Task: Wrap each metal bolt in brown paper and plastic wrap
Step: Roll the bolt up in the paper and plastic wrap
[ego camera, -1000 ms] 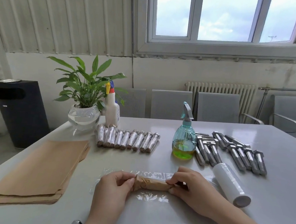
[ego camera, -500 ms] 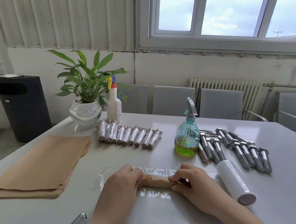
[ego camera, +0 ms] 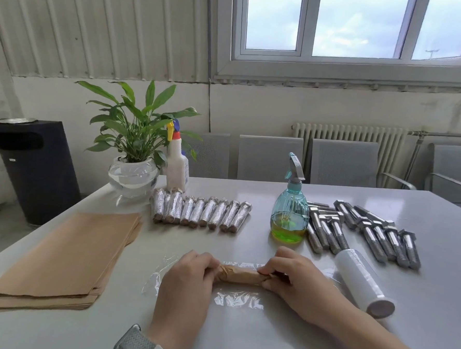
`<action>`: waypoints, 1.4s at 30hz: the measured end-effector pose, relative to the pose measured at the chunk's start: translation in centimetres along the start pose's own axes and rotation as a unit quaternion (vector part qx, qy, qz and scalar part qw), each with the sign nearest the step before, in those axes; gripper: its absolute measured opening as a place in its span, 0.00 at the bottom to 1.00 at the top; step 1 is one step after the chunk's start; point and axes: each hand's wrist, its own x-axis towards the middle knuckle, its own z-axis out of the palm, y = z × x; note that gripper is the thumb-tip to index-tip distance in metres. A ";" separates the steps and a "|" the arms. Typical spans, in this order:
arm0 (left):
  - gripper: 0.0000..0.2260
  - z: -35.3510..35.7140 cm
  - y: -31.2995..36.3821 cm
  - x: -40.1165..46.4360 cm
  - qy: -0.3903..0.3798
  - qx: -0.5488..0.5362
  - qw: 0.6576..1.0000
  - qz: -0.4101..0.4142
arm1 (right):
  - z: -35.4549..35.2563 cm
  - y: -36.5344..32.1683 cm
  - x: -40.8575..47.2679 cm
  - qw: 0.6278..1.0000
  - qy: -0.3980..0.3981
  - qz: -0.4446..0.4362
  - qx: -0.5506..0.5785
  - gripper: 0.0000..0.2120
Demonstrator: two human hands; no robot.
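change: since half a second before, both hands had stayed on the paper-wrapped bolt [ego camera: 240, 275]; the left hand [ego camera: 188, 277] had closed a little more over its end, and the bundle lay in nearly the same place on the film.
left hand: its fingers were curled round the left end of the bundle and held the twisted paper shut there, probably so that the paper could not open during rolling.
right hand: the right hand [ego camera: 295, 283] pinched the right end between thumb and fingertips, the palm low over the table [ego camera: 281, 339].
bolt: it lay across the plastic film [ego camera: 239, 299], near the front edge of the table, about in the middle, parallel to that edge. the metal itself was hidden under the brown paper.
plastic film: one sheet was spread flat under and around the bundle, so it seemed ready to be rolled up with it.
film roll: the film roll [ego camera: 363, 283] lay just right of the right hand, near the front right part.
bare bolts: the bare bolts [ego camera: 361, 231] lay toward the right edge, behind the roll, within reach.
finished bolts: the finished bolts [ego camera: 200, 211] stood in a row toward the back, left of the green spray bottle [ego camera: 290, 207].
paper stack: the paper stack [ego camera: 65, 256] lay at the front left corner.
step: in my judgement the paper layer was done and the film layer was only beginning.
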 end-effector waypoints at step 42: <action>0.09 -3.8 -7.0 5.5 -0.140 0.137 0.960 -0.201 | 0.0 0.3 -0.2 1.000 0.007 -0.021 -0.007 0.07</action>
